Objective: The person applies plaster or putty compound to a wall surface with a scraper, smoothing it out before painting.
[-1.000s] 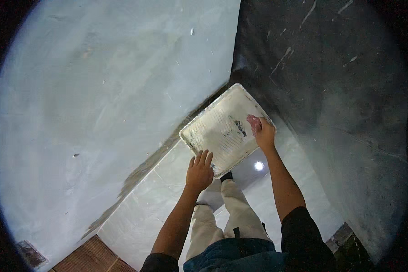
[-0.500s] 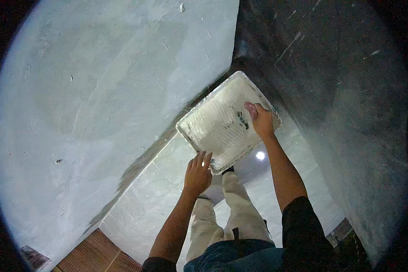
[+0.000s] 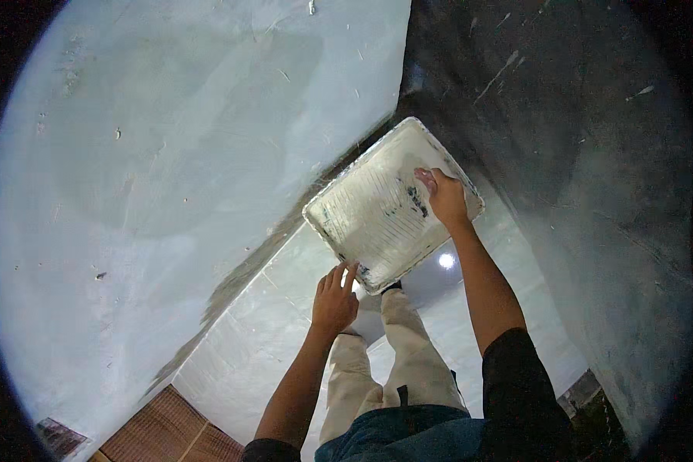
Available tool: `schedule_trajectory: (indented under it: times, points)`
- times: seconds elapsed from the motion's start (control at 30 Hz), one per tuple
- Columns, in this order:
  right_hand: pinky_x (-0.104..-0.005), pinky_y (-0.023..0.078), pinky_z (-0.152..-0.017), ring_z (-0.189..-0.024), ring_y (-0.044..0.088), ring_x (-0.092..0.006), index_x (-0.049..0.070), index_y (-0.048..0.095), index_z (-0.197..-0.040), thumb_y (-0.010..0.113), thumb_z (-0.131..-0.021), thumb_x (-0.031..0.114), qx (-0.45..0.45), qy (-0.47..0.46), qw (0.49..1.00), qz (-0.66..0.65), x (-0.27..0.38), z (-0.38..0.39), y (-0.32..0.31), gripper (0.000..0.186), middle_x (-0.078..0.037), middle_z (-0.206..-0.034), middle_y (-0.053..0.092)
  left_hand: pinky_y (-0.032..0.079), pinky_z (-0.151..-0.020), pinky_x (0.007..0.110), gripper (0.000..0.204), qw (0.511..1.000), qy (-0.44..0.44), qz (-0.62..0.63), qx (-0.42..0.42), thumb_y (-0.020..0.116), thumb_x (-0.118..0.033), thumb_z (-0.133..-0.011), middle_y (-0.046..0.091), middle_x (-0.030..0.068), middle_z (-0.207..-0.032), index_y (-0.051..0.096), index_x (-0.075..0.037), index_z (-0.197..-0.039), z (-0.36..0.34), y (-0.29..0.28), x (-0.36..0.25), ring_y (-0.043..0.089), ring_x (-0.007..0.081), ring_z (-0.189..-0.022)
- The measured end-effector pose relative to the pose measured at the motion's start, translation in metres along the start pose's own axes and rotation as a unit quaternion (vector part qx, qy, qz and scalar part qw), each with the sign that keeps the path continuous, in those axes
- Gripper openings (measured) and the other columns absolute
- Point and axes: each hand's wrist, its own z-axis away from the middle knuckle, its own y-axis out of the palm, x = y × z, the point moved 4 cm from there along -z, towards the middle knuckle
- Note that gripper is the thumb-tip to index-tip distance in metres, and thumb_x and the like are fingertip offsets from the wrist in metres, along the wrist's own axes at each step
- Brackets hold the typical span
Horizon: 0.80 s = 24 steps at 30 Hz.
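Observation:
A rectangular paint tray, smeared with off-white paint and ribbed across its middle, lies slantwise before me. Dark patches show through the paint near its centre and near corner. Over its right part, my right hand is closed on a small pinkish thing, perhaps a sponge or wad; its kind is unclear. My left hand is at the tray's near left corner, fingers stretched and slightly apart, nothing visible in them. Whether those fingertips touch the rim cannot be made out.
A pale, patchily painted wall rises on the left, a dark wall on the right. They meet just beyond the tray. Below are pale floor tiles and my legs. A brown woven panel lies at lower left.
My right hand has shifted slightly within the tray, along with the pinkish thing. The left fingers sit a little lower against the tray's corner. The whole view has drifted slightly.

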Motion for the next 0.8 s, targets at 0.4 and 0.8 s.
schedule_trajectory:
  times: [0.4,0.8]
  points:
    - [-0.0441,0.052,-0.073,-0.083,0.066,-0.0372,0.000,0.062,-0.092,0.062,-0.082,0.006,0.079,0.029,0.996,0.034,-0.010,-0.016,0.009,0.012,-0.021,-0.085,0.067,0.037,-0.100,0.044,0.067,1.000,-0.022,0.011,-0.019,0.061,-0.009,-0.073,0.044,0.0177,-0.132,0.038,-0.005,-0.135,0.009,0.009,0.004,0.044,0.0322,-0.122]
    - [-0.0434,0.051,-0.076,-0.082,0.065,-0.0360,0.001,0.063,-0.088,0.064,-0.084,0.017,0.168,0.124,0.978,0.016,-0.022,-0.012,-0.003,0.017,-0.019,-0.088,0.067,0.036,-0.102,0.045,0.063,0.999,-0.043,0.004,0.002,0.061,-0.011,-0.074,0.042,0.0175,-0.134,0.039,-0.004,-0.133,0.015,0.013,0.009,0.043,0.0321,-0.123]
